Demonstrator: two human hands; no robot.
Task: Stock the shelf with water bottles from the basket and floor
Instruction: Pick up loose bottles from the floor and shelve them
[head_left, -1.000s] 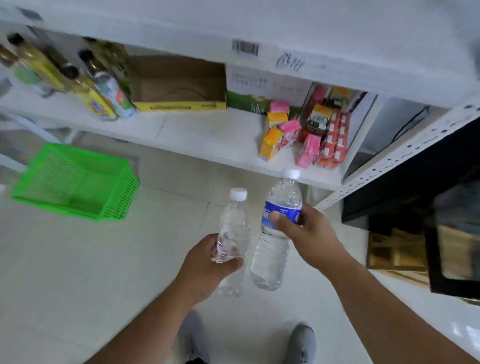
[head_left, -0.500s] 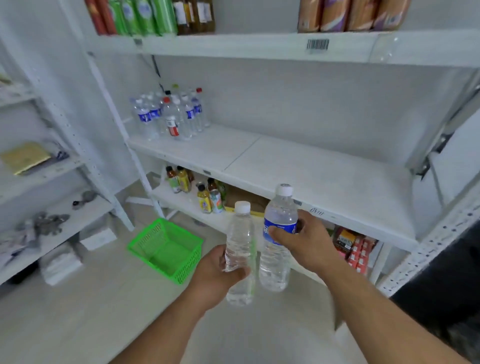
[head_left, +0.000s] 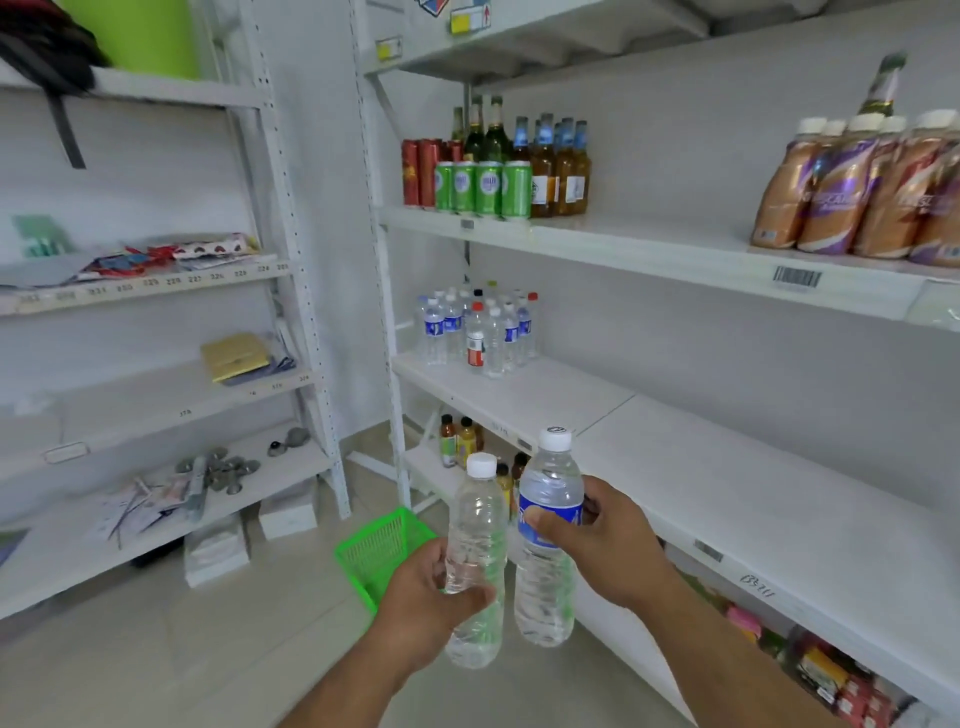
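My left hand grips an unlabelled clear water bottle with a white cap, held upright. My right hand grips a blue-labelled water bottle, also upright, right beside the first. Both bottles are in front of the white middle shelf. At the far left end of that shelf stands a cluster of several water bottles. The green basket sits on the floor behind my left hand, partly hidden by it.
Cans and glass bottles and brown drink bottles fill the upper shelf. Small sauce bottles and snack packs sit on the lowest shelf. A second shelving unit with papers and odds stands on the left. White boxes lie on the floor.
The view has tilted up from the floor to the shelves. Both hands still hold their bottles side by side, now raised near the middle shelf's front edge.
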